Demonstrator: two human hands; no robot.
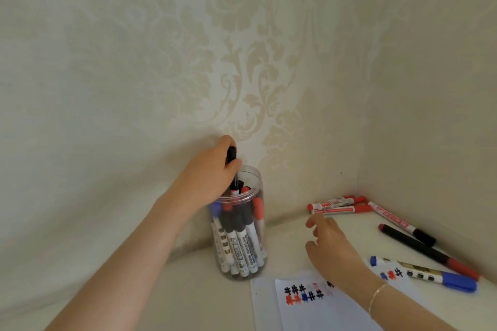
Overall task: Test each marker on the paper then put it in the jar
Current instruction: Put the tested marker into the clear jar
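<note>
Left hand [212,169] fingers clamped on black marker [231,158] over jar [239,236] mouth; right hand [330,244] fingers apart, relaxed, above paper [317,306].

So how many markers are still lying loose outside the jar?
5: two red markers by the back wall, a black-capped one along the right wall, a black-bodied one, and a blue one beside the paper.

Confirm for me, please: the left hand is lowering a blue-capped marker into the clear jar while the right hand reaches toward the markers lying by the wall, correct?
Not quite. The head view shows the left hand holding a black-capped marker, not a blue-capped one, over the clear jar. The rest holds: the right hand reaches toward the loose markers by the wall.
</note>
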